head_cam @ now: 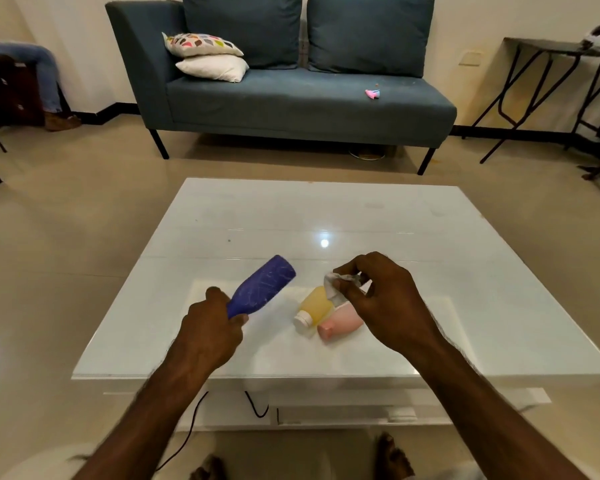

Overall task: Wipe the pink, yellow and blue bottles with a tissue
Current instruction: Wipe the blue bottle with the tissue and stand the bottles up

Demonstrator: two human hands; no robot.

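My left hand [212, 327] grips the blue bottle [262, 287] by its neck end and holds it tilted, base pointing up and away over the white table [465, 271]. My right hand [383, 296] pinches a crumpled white tissue [336, 282] just to the right of the blue bottle, apart from it. Below that hand the yellow bottle [314, 306] with a white cap and the pink bottle [340, 322] lie side by side on the table, partly hidden by my fingers.
A blue-grey sofa [291, 95] with pillows stands beyond the table across bare floor. A dark folding table [551, 53] is at the right wall. A seated person's leg [39, 67] shows far left. A black cable [187, 434] hangs near my legs.
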